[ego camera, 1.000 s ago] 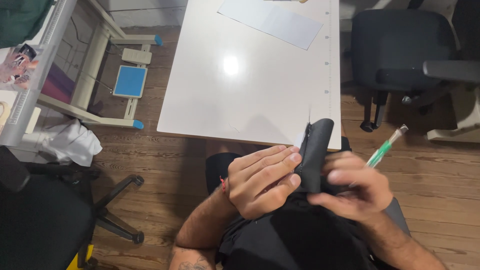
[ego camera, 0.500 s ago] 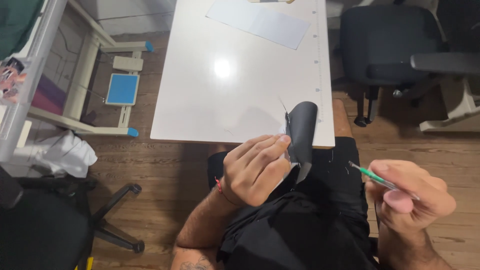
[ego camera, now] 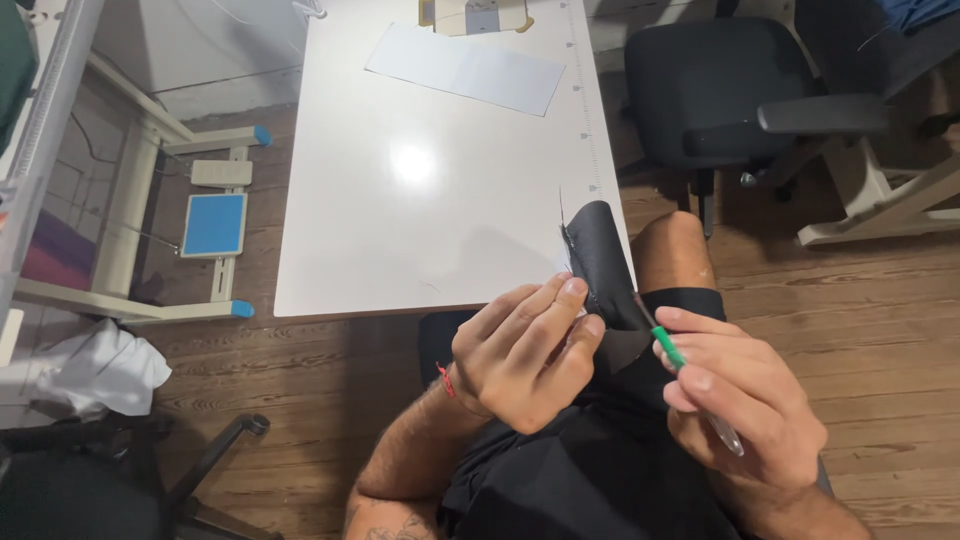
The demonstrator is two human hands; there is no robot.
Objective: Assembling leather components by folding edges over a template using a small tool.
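Your left hand [ego camera: 525, 355] is curled closed around the near end of a strip of black fabric [ego camera: 600, 262], fingers [ego camera: 560, 305] folded over its edge and pinching it. The fabric rises from your lap and its far end lies over the near right corner of the white surface [ego camera: 400, 200], a loose thread sticking up from its tip. Your right hand [ego camera: 745, 395] sits just right of the fabric and grips a thin green-tipped tool [ego camera: 670, 350] between thumb and fingers; the tool's dark point touches or nearly touches the fabric's edge, close to your left fingertips, and I cannot tell which. Its clear back end pokes out below your fingers. On the far side of the surface lies a pale sheet [ego camera: 465, 68]. A black chair [ego camera: 735, 90] stands to the right on the wood floor [ego camera: 880, 300]. To the left, a white frame carries a blue pedal [ego camera: 213, 223], with crumpled white cloth [ego camera: 105, 365] near it.
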